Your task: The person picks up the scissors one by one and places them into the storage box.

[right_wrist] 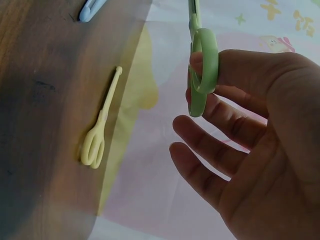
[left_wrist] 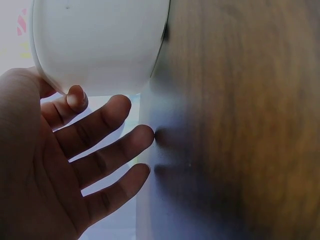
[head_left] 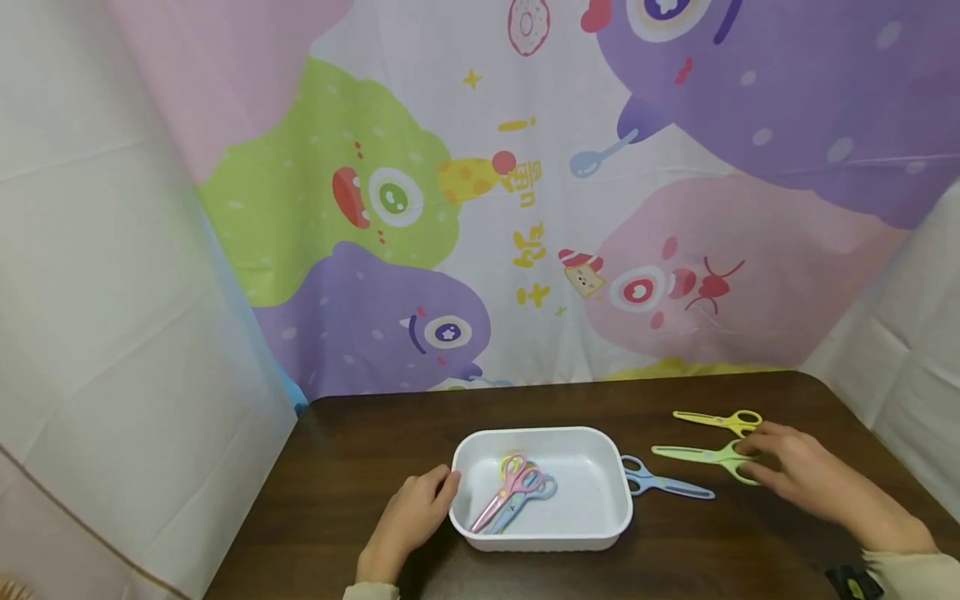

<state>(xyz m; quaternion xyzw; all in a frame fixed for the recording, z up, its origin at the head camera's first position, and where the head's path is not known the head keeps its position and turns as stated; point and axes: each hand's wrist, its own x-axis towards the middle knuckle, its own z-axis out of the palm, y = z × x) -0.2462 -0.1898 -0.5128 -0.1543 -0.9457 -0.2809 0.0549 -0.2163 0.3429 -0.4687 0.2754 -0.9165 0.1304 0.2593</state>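
A white tray sits on the dark wooden table and holds pink scissors and blue scissors. My left hand rests against the tray's left wall. Its fingers are straight and spread, and the thumb touches under the rim. My right hand pinches the handle loop of green scissors lying right of the tray. In the right wrist view the green loop sits between thumb and forefinger. Yellow scissors lie just beyond, and a second blue pair lies beside the tray.
A cartoon-printed cloth hangs behind the table, with white sheets at both sides. The yellow scissors lie near the table's far edge. The table's rounded right corner is close to my right hand.
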